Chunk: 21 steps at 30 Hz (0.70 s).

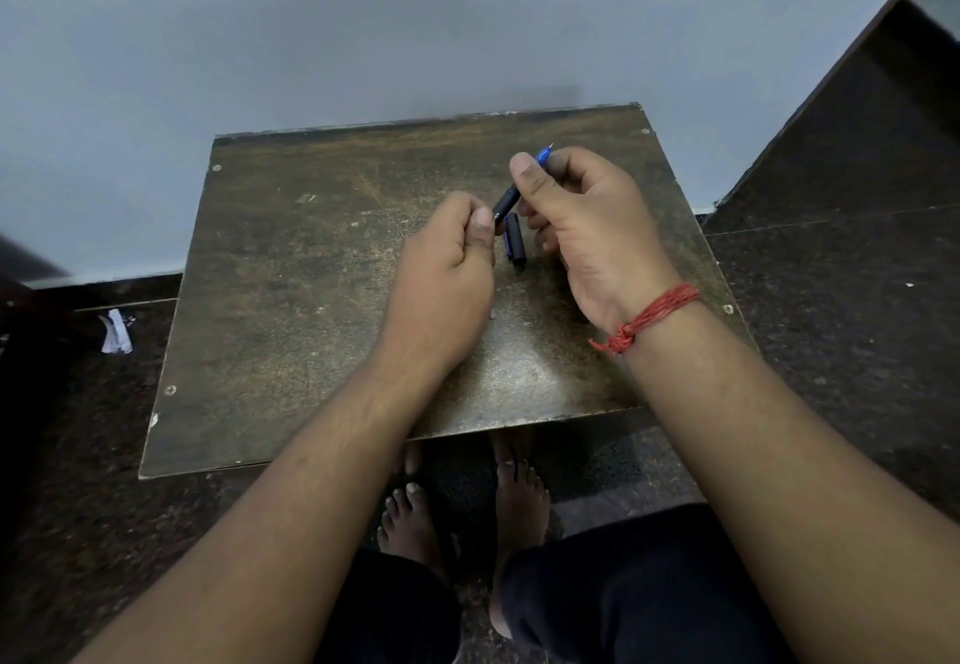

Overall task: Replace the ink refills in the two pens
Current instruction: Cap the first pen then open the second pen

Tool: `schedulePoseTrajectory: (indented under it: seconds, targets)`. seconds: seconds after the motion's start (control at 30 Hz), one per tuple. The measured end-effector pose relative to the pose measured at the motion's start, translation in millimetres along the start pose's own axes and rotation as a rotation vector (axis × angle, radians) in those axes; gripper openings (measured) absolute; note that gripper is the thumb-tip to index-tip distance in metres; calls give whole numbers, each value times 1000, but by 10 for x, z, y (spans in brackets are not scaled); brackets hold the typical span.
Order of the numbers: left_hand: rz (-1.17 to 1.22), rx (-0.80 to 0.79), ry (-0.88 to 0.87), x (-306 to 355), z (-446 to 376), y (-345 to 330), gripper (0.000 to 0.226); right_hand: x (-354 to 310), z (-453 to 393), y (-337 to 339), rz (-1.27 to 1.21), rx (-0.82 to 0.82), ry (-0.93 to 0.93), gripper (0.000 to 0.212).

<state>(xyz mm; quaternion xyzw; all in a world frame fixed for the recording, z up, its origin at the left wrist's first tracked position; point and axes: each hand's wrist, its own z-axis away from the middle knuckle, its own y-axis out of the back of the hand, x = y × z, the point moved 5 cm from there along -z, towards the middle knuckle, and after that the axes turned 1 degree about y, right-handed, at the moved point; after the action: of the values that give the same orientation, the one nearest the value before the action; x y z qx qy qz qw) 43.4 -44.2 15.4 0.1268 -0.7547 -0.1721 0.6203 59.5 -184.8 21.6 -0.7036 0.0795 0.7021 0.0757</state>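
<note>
Both hands hold one pen (pixel 506 203) above the small brown table (pixel 291 268). The pen has a dark barrel and a blue front end with a fine tip that points up and to the right. My right hand (pixel 582 232) pinches its blue front part between thumb and fingers. My left hand (pixel 447 268) grips the barrel's rear end with its fingertips. Just below the pen, between the two hands, a short dark pen part (pixel 515 241) with a blue edge lies on the table. A second pen is not visible.
The table stands against a pale wall (pixel 363 29) on a dark stone floor (pixel 831 310). A scrap of white paper (pixel 117 332) lies on the floor to the left. My bare feet (pixel 519 502) and dark trousers are under the table's near edge. A red thread band circles my right wrist.
</note>
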Motion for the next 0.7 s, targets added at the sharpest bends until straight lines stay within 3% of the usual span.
schedulePoseTrajectory:
  seconds: [0.3, 0.57, 0.7]
  targets:
    - [83, -87, 77, -6, -39, -10, 31, 47, -37, -3, -236, 49, -29, 21]
    - [405, -238, 189, -29, -61, -46, 33, -61, -77, -6, -311, -120, 61, 13]
    - [76, -108, 99, -79, -39, 4, 32, 20, -82, 35, -190, -159, 28, 10]
